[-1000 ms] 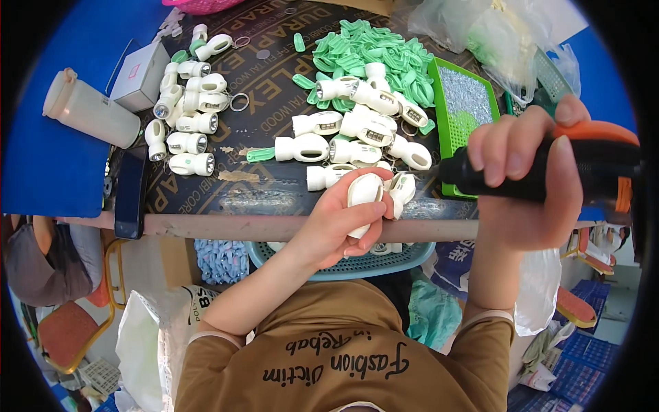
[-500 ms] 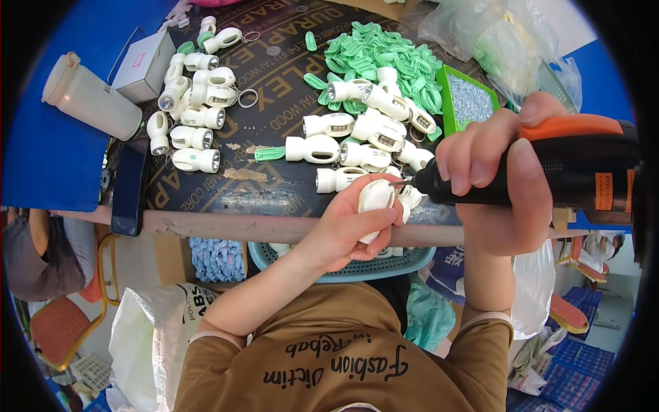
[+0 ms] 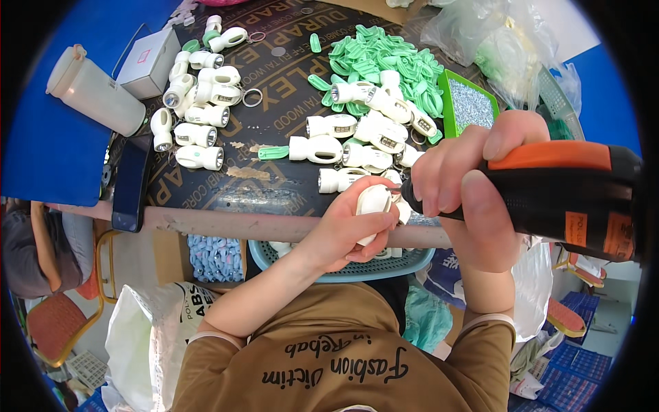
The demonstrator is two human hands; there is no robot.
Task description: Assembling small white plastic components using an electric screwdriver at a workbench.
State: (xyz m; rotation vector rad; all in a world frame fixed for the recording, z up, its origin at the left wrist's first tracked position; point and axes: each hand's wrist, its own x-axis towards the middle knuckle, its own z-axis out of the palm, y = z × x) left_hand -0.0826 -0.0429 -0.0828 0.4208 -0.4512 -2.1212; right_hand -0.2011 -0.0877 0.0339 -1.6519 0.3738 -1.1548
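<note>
My left hand [image 3: 336,230] is closed around a small white flashlight [image 3: 374,202] just above the table's near edge, thumb across its body. In my right hand [image 3: 473,182] is an orange-and-black electric screwdriver [image 3: 559,189], its fingers wrapped around the barrel. The driver lies nearly level, and its thin bit points left at the flashlight's right side. Whether the bit is seated in a screw is too small to tell. Beyond my hands lies a loose group of white flashlights [image 3: 381,130], several showing open slots. A pale green handle piece [image 3: 273,152] sticks out beside one of them.
Green plastic pieces [image 3: 384,62] are heaped beside a bright green tray of small screws [image 3: 469,103]. More flashlights [image 3: 199,134] lie at left near a white bottle [image 3: 93,89], a white box [image 3: 147,62] and a phone [image 3: 132,182]. A blue-grey basket [image 3: 329,271] sits below the edge.
My right hand and the screwdriver have moved left and slightly down, bringing the driver's nose closer to the flashlight. My left hand keeps its grip with hardly any movement.
</note>
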